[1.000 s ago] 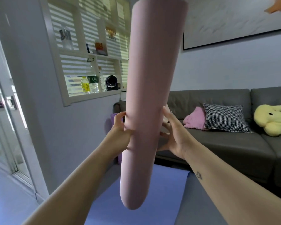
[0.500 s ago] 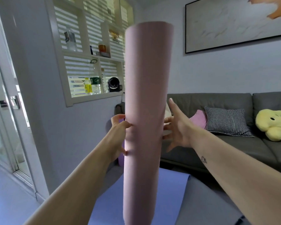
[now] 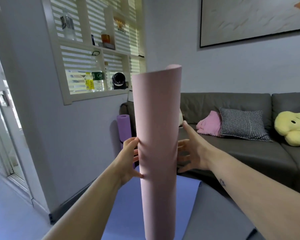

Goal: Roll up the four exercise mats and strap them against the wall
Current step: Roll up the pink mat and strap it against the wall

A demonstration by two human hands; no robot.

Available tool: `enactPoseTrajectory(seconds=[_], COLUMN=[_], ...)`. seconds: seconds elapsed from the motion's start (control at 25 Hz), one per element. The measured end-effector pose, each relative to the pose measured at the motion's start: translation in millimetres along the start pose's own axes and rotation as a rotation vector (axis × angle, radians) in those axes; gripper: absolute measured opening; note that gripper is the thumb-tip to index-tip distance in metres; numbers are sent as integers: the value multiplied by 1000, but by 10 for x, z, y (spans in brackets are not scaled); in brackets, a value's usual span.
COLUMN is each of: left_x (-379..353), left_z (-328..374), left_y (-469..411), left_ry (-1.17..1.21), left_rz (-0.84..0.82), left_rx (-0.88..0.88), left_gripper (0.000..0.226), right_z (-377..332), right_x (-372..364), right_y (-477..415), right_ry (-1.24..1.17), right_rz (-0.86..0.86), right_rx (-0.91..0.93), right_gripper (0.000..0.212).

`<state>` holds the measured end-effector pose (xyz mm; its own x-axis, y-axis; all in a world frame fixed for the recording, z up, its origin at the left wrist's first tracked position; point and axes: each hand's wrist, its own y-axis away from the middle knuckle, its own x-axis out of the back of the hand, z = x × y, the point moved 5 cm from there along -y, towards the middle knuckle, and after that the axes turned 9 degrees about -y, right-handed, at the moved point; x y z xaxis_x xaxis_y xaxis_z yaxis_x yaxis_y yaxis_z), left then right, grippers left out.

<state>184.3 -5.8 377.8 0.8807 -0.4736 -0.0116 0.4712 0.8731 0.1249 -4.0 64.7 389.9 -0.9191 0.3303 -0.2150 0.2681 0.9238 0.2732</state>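
Now left hand [image 3: 128,158] is gripping upright pink mat [image 3: 157,135] near centre, fingers curled round it; right hand [image 3: 192,153] is hovering alongside, fingers spread. Keep roll tight, park beside far-left purple mat [image 3: 123,127].

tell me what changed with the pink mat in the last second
The pink mat came down from a raised tilt to upright, its lower end below the frame. The left hand still grips it; the right hand has spread its fingers beside it. The blue mat and purple roll stayed put.
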Motion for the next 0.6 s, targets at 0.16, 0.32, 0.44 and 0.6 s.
enactPoseTrajectory(seconds=[0.16, 0.32, 0.44, 0.6], left_x=[27, 226, 316, 330], left_z=[-495, -1185, -1506, -1700], left_y=[-286, -596, -669, -752], left_ry=[-23, 42, 63, 44], left_rz=[-43, 62, 122, 146], left_rx=[-23, 148, 214, 248], left_gripper=[45, 40, 33, 28], right_z=[552, 1233, 1566, 1756], right_x=[83, 86, 40, -24], right_y=[-377, -846, -1074, -1239], right_ry=[36, -27, -44, -27], right_rz=[-3, 6, 3, -3], right_rx=[-88, -198, -252, -259], right_gripper=[94, 86, 92, 89])
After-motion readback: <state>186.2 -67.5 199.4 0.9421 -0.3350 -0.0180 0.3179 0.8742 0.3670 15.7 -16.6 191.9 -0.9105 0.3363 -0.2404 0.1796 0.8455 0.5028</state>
